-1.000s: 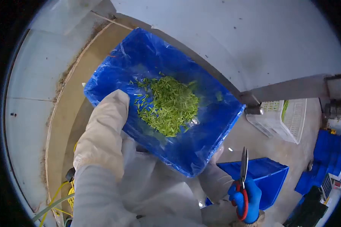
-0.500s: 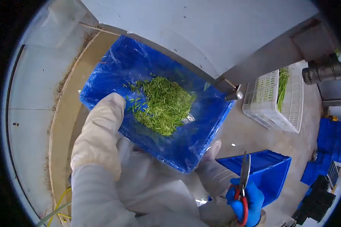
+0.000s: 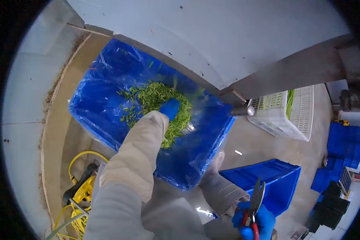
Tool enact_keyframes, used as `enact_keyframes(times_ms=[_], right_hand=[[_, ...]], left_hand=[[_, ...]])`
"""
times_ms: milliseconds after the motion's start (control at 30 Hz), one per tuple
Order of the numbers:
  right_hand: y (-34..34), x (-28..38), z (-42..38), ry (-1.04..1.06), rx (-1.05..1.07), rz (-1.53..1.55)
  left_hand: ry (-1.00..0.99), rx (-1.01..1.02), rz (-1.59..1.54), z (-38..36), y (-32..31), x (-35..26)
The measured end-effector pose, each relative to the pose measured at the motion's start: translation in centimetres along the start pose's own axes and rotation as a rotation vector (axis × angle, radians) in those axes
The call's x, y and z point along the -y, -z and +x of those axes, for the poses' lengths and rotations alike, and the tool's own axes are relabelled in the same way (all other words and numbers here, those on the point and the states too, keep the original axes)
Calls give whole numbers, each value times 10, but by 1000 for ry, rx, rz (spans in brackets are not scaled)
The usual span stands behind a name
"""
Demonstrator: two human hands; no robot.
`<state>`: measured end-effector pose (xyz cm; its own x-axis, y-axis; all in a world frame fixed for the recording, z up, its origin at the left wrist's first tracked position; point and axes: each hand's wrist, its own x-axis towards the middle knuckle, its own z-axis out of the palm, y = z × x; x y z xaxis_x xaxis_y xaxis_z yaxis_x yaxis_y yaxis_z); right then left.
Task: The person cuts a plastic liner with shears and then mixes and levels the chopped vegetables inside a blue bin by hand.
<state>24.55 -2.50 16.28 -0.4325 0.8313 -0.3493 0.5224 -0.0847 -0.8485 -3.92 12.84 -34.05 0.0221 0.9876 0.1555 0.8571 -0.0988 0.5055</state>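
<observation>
A blue crate lined with clear plastic [image 3: 196,160] holds a pile of chopped green stalks [image 3: 152,96]. My left hand [image 3: 170,109], in a blue glove, reaches into the pile; its fingers are largely hidden, so their pose cannot be made out. Low at the right, my right hand [image 3: 264,220], gloved in blue, is closed round the red handles of a pair of scissors [image 3: 256,198]. The scissors' blades point upward and stand slightly apart.
A white slotted crate [image 3: 302,116] with long green stalks stands at the right. Below it lies an empty-looking blue crate [image 3: 282,192]. Yellow equipment with a coiled hose [image 3: 82,196] is at the lower left. A large pale metal surface [image 3: 180,32] overhangs the top.
My left hand has moved from the crate's near left side into the chopped stalks. The scissors' blades have parted slightly. The view has shifted, showing the yellow equipment.
</observation>
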Motion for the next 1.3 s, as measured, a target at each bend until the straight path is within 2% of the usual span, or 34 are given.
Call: enact_keyframes(times_ms=[67, 100, 167, 200, 233, 267, 300, 333, 367, 400, 467, 533, 600, 667, 700, 767, 833, 900, 967, 1067, 1100, 1200, 1267, 1300], right_hand=[[1, 5, 1, -4, 7, -23], [1, 5, 2, 10, 3, -39], [4, 2, -2, 31, -5, -73], [5, -1, -6, 42, -13, -123], [-1, -24, -10, 38, -5, -112], [-15, -63, -12, 463, -204, -74], [-23, -83, -14, 885, -407, -33], [-18, -61, -12, 879, -405, -27], [-4, -31, -17, 448, -200, -44], [4, -9, -15, 21, 2, -63], [8, -1, -4, 29, 47, -93], [6, -2, -3, 31, 91, -125], [1, -9, -7, 22, 33, -120], [1, -4, -5, -39, 56, -55], [2, -1, -5, -99, 81, 20], [0, -3, -8, -86, 32, -1], [0, -7, -11, -78, -17, -12], [3, -11, -13, 80, -52, -178], [6, -11, -15, 69, -27, -192], [9, 2, -8, 14, 51, -159], [9, 5, -5, -35, 107, -106], [7, 3, -6, -8, 53, -133], [6, 1, -8, 30, -5, -149], [5, -1, -8, 50, -35, -160]], left_hand=[[295, 376, -97, -15, 61, -45], [298, 377, -87, -33, 43, -22], [-421, 1038, 314, -79, -5, 50], [-412, 1049, 317, -81, 15, 42], [-287, 1053, 392, -76, 52, 21], [-166, 1051, 466, -69, 80, 3], [-164, 1061, 468, -64, 94, -4], [-130, 668, 283, -57, 105, -6], [-93, 271, 98, -50, 108, -8], [-93, 272, 97, -42, 101, -11], [34, 470, 84, -24, 74, -27], [93, 408, 2, -13, 64, -61], [158, 341, -81, -14, 50, -86], [203, 412, 97, -26, 15, -90], [210, 410, 91, -30, -2, -85], [134, 528, 176, -32, -19, -65], [149, 546, 69, -29, 19, -52], [169, 539, 86, -27, 59, -37], [142, 553, -60, -20, 81, 4], [204, 490, -10, -9, 88, 41], [201, 490, -15, -9, 84, 37], [128, 385, 126, -9, 67, 2], [503, 437, 56, 6, 73, -38], [501, 433, 46, 5, 59, -33]])
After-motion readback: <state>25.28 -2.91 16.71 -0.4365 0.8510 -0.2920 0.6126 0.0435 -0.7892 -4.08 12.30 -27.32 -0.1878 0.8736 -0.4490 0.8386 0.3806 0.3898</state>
